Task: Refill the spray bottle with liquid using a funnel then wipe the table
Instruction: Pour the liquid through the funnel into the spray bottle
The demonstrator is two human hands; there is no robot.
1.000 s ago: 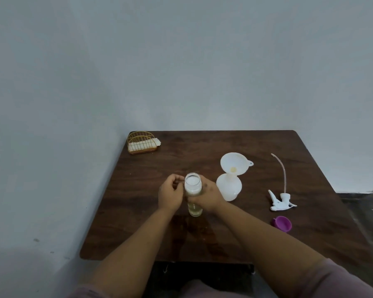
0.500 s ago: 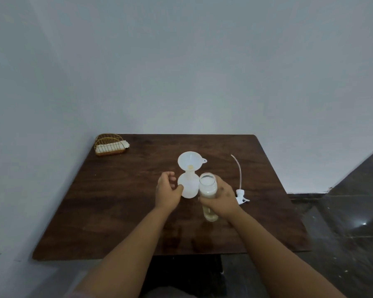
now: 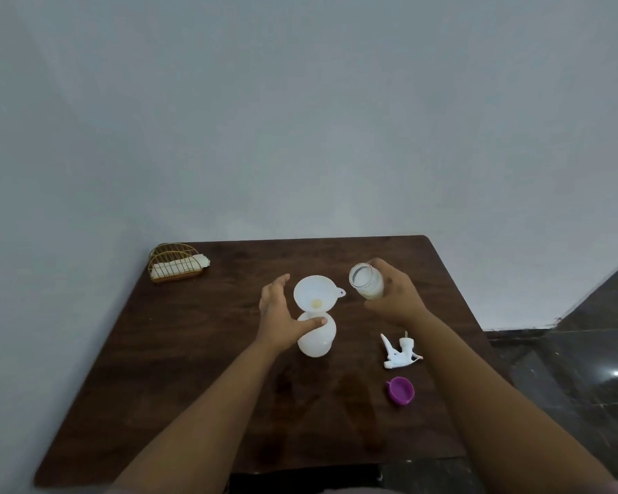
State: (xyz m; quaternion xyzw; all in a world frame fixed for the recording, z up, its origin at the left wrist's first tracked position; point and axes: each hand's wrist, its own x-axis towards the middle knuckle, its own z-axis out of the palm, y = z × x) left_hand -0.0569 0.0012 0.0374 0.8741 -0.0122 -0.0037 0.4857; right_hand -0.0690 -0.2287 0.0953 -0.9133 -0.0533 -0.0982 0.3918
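Observation:
A white spray bottle (image 3: 316, 338) stands mid-table with a white funnel (image 3: 314, 292) in its neck. My left hand (image 3: 282, 317) holds the bottle from its left side, thumb across its shoulder and fingers spread. My right hand (image 3: 395, 297) grips a clear refill bottle (image 3: 366, 280), lifted and tilted with its open mouth towards the funnel, just to the funnel's right. The white spray head (image 3: 400, 352) with its tube lies on the table to the right, partly hidden by my right forearm. A purple cap (image 3: 401, 391) lies in front of it.
A gold wire basket (image 3: 175, 262) with a white cloth in it sits at the table's far left corner. The dark wooden table (image 3: 179, 369) stands against a grey wall. Dark tiled floor (image 3: 585, 386) lies to the right.
My right hand has raised the refill bottle from the table and tilted it towards the funnel. My left hand has closed in on the spray bottle. The camera view has shifted.

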